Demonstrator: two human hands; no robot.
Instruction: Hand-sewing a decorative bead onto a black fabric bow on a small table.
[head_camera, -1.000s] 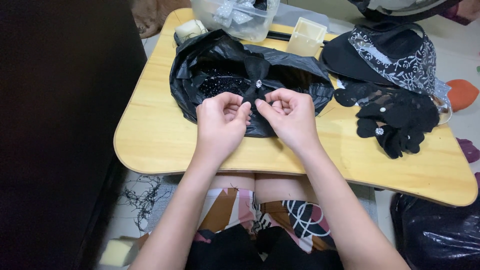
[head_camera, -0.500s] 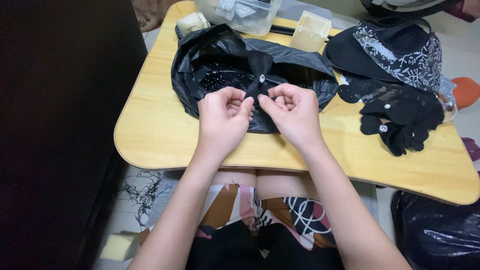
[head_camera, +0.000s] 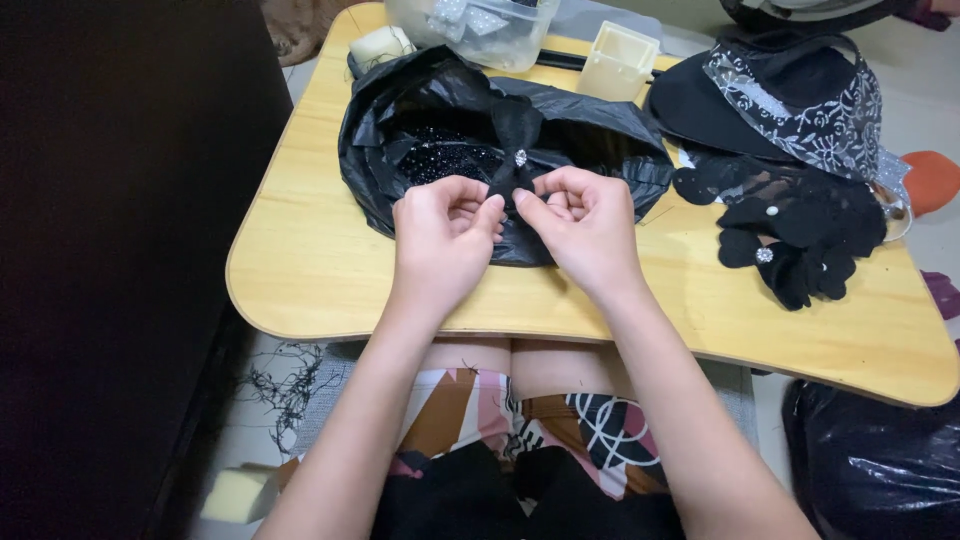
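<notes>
A black fabric bow (head_camera: 516, 150) with a rhinestone centre is pinched by the left hand (head_camera: 442, 238) and right hand (head_camera: 585, 225) over a crinkled black plastic bag (head_camera: 610, 125) at the worktop (head_camera: 300, 270) middle.

Wooden lap table (head_camera: 300, 270), clear plastic tub (head_camera: 480, 30), cream square box (head_camera: 618, 62), black patterned hat (head_camera: 790, 95), orange-red object (head_camera: 930, 178).

Black bow (head_camera: 515, 150), pale wooden table (head_camera: 300, 260)
</notes>
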